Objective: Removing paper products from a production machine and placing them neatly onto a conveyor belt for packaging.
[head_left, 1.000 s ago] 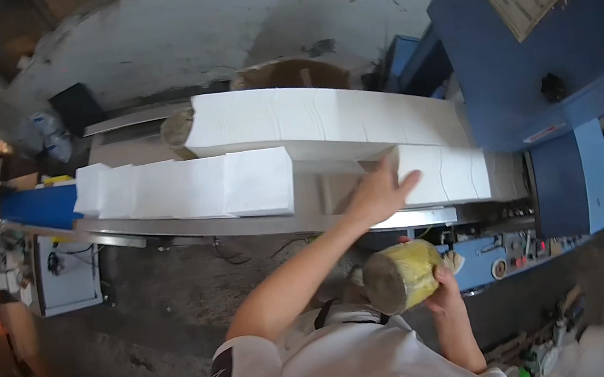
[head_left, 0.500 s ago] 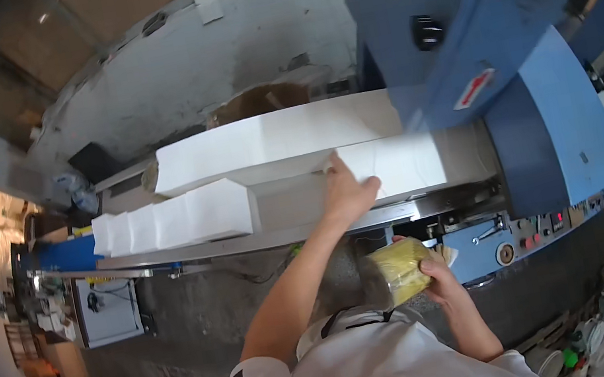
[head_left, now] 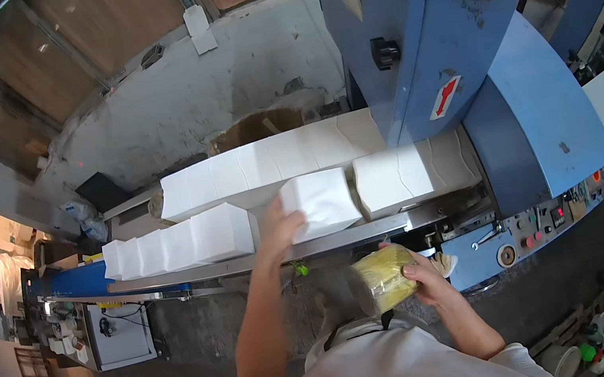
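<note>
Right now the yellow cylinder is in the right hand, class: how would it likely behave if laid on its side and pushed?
The yellow cylinder would probably roll, since its side is rounded. It may be slippery, as its surface shines like clear film. It seems light enough for one hand, since only the right hand holds it.

The cylinder point(head_left: 386, 274) is yellow, the stacks point(head_left: 318, 202) white, the machine point(head_left: 402, 25) blue.

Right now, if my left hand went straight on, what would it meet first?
Probably the back row of white stacks, which lies beyond your left hand, though blur leaves the depth unclear.
</note>
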Available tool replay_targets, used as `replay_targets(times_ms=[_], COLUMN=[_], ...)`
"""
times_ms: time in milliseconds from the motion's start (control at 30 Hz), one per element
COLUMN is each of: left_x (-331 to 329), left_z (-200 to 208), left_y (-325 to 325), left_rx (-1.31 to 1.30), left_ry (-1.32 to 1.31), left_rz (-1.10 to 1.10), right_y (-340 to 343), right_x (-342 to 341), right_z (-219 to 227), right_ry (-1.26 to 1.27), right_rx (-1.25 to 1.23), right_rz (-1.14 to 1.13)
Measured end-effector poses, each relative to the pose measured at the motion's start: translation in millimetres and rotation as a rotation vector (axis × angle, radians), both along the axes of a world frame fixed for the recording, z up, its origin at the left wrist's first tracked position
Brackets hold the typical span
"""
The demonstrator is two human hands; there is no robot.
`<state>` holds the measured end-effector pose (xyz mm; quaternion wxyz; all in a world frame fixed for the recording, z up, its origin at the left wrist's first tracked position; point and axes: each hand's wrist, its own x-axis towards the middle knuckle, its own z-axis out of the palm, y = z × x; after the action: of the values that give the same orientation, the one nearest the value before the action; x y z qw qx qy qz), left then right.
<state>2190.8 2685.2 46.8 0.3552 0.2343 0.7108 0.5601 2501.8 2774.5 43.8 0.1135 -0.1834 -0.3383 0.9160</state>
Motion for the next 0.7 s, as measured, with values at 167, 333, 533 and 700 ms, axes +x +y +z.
replay_targets(times_ms=[167,333,533,700], left_x=[-32.7,-34.9,-37.2,-51.7], left_z=[25.2,20.8,-35.8,-26.2], left_y=[-123.9,-206.6,-242.8,-247.9], left_rx=[0.277,0.494,0.744,0.729], left_ry=[-0.136,-0.362,-0.615,-0.701], left_rz=[0.174,0.32,0.331,0.196], right_y=[-1.8,-2.2,10.0,11.2], right_x=[-63.5,-169.2,-213.1,-194.0], right_z=[35.4,52.6,26.3,28.3], right_ry=[-0.105,-0.198,-0.559,-0.848], right_rx=[0.482,1.462,1.876,1.92], right_rz=[-0.097,-0.165,0.041,0.119])
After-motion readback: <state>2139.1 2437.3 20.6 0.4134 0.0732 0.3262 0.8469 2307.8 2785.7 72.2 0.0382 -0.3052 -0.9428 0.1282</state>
